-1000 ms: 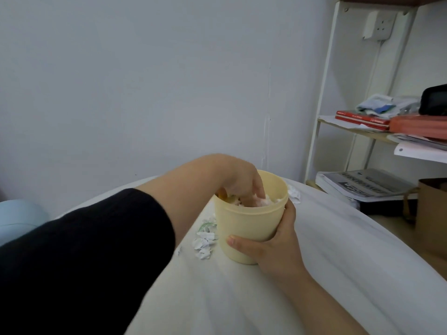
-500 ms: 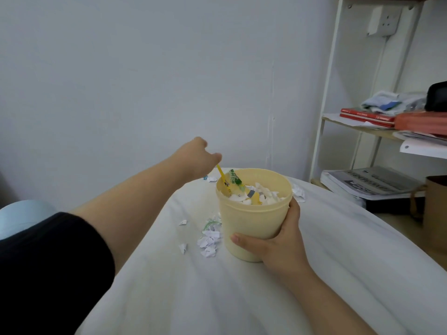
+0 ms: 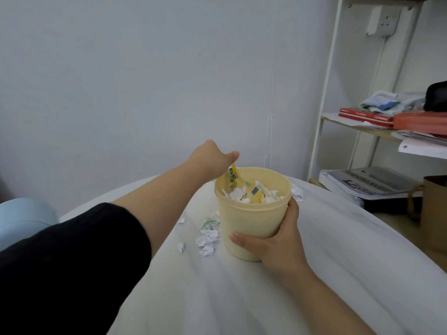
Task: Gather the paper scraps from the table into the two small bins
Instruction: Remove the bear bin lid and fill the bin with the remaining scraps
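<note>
Unchanged from 1.0 s ago: right hand (image 3: 273, 247) wraps the near wall of the bin (image 3: 251, 213). The bin stands upright on the table (image 3: 242, 298), filled nearly to the rim with white scraps (image 3: 238, 193). A yellow wrapper (image 3: 232, 177) stands at its far-left side. More loose scraps (image 3: 206, 239) lie just left of its base. Changed: left hand (image 3: 210, 157), then inside the bin, now reaches past the far-left rim. Its fingers are hidden, so I cannot tell whether it grasps anything.

white shelf (image 3: 325, 93), red books (image 3: 365, 115), wall socket (image 3: 384, 20)
</note>
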